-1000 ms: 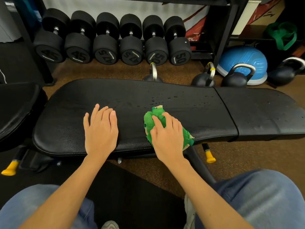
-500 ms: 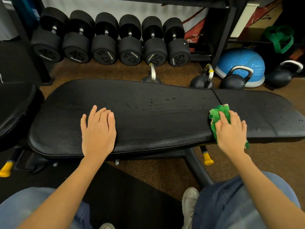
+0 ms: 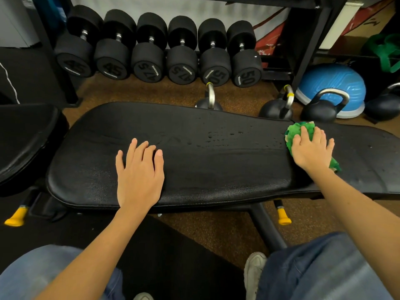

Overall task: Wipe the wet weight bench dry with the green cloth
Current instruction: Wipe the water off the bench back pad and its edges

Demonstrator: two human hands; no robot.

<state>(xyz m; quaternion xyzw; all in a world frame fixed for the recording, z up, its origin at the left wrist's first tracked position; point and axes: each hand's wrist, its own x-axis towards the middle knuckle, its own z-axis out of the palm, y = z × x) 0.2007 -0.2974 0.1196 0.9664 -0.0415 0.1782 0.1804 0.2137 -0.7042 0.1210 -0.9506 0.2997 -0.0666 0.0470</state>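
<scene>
Black padding, far left: I see the rounded end of a second black padded seat (image 3: 23, 146) at my left edge, just beside the bench.
Yellow foot cap: a yellow plastic cap (image 3: 16, 217) sticks out low on the floor under the bench's left end.
Bench: the long black leather-look weight bench (image 3: 216, 169) runs across my view, its pad split by a seam toward the right.
Left hand: my left hand (image 3: 139, 176) lies palm down on the near left part of the pad, fingers straight and slightly spread, grasping nothing.
Dumbbells: a row of six black round-headed dumbbells (image 3: 151, 50) sits behind the bench, marked 45, 47.5 and 50.
Wet patch: water droplets (image 3: 218, 137) bead on the pad between my two hands, toward the far side.
Kettlebells: black kettlebells with steel handles (image 3: 320, 107) stand on the brown floor just beyond the bench.
Cloth: the crumpled green cloth (image 3: 296, 129) rests on the pad at the seam, near the far edge.
Right hand: my right hand (image 3: 310, 151) presses down on the cloth, fingers fairly straight and spread over it; green shows ahead of the fingertips and behind the wrist.
Blue dome: a blue half-ball balance trainer (image 3: 333, 83) sits by the rack at far right.
</scene>
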